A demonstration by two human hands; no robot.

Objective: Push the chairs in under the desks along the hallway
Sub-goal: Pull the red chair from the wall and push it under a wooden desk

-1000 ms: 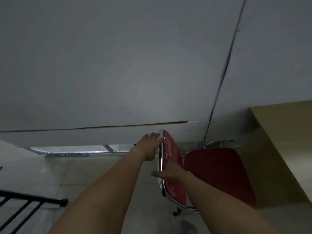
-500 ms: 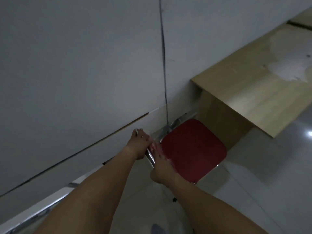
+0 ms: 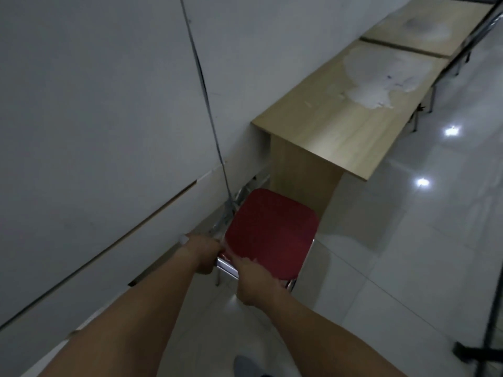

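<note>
A red chair (image 3: 270, 232) with a chrome frame stands on the tiled floor beside the end of a light wooden desk (image 3: 343, 115). Its seat faces up toward me. My left hand (image 3: 202, 254) grips the top of the chair's backrest on the wall side. My right hand (image 3: 251, 281) holds the same backrest edge a little to the right. The chair sits outside the desk, next to its side panel.
A grey wall (image 3: 109, 104) with a thin cable (image 3: 206, 104) runs along the left. A second desk (image 3: 424, 25) continues farther down, with chrome chair legs (image 3: 432, 102) under the desks. A black stand (image 3: 490, 344) is at the lower right. My shoe (image 3: 247, 367) shows below.
The view has swung right, bringing the row of desks into sight. Both hands have closed more firmly on the backrest, and the chair has turned with its seat toward the desk.
</note>
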